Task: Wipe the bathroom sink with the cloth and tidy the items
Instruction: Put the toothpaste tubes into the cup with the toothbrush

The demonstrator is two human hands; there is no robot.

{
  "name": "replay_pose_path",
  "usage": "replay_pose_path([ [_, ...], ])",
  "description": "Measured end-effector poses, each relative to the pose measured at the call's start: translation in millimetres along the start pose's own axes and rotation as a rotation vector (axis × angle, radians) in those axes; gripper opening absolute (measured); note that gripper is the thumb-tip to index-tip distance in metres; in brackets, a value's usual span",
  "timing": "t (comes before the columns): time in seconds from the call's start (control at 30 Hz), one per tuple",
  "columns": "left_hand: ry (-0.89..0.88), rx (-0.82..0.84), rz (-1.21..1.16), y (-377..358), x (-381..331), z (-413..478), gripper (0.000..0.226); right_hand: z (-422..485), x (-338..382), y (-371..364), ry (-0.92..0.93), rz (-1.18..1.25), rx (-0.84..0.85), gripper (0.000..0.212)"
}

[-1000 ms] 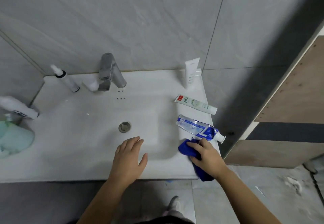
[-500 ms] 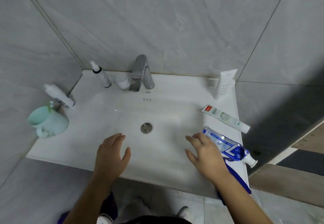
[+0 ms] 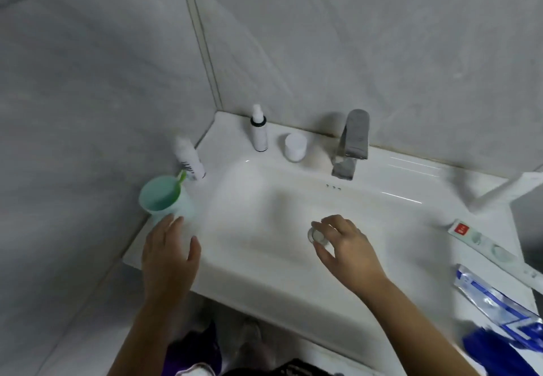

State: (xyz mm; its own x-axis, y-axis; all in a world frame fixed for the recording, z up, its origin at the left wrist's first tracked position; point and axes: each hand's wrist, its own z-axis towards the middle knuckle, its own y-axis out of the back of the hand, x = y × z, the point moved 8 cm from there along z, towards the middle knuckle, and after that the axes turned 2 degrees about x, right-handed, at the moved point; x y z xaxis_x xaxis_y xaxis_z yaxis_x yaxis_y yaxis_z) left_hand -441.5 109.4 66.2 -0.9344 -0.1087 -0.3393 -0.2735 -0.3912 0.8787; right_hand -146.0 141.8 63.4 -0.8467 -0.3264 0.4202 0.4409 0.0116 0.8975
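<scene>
Two hands were held over the sink (image 3: 258, 222). The left hand (image 3: 169, 255), fingers straight and close with the thumb spread, was seen just beside the cup (image 3: 164, 199) at 9 o'clock; contact could not be told. The right hand (image 3: 346, 249), fingers loosely curled and empty, was held above the drain (image 3: 314, 235). The cloth (image 3: 496, 352) was seen at 4 o'clock on the rim, untouched.

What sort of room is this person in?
Most likely a home bathroom. A white washbasin with a chrome faucet sits in a corner of grey tiled walls, a green cup on its rim holds a toothbrush, and a toothpaste tube lies on the right side.
</scene>
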Motion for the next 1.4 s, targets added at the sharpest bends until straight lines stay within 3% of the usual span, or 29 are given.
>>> replay_pose_path([
  [0.13,0.144,-0.002,-0.028,-2,56,21,0.053,43,41,-29,0.021,0.005,0.011,0.033],
  [0.37,0.403,0.071,-0.257,-26,97,28,0.030,60,68,-62,-0.015,0.014,0.041,0.034],
  [0.67,0.454,0.089,-0.325,-23,88,26,0.018,51,59,-53,-0.068,0.059,-0.014,0.035],
  [0.97,0.138,0.104,-0.476,23,-25,25,0.039,0,1,14,-0.177,0.069,-0.150,0.033],
  [1.1,0.039,0.233,-0.578,25,-100,27,0.006,-41,-44,59,-0.272,0.005,-0.224,0.034],
  [1.4,-0.233,0.570,-0.607,-24,-265,-6,0.023,-146,-145,129,-0.512,-0.041,-0.309,0.035],
])
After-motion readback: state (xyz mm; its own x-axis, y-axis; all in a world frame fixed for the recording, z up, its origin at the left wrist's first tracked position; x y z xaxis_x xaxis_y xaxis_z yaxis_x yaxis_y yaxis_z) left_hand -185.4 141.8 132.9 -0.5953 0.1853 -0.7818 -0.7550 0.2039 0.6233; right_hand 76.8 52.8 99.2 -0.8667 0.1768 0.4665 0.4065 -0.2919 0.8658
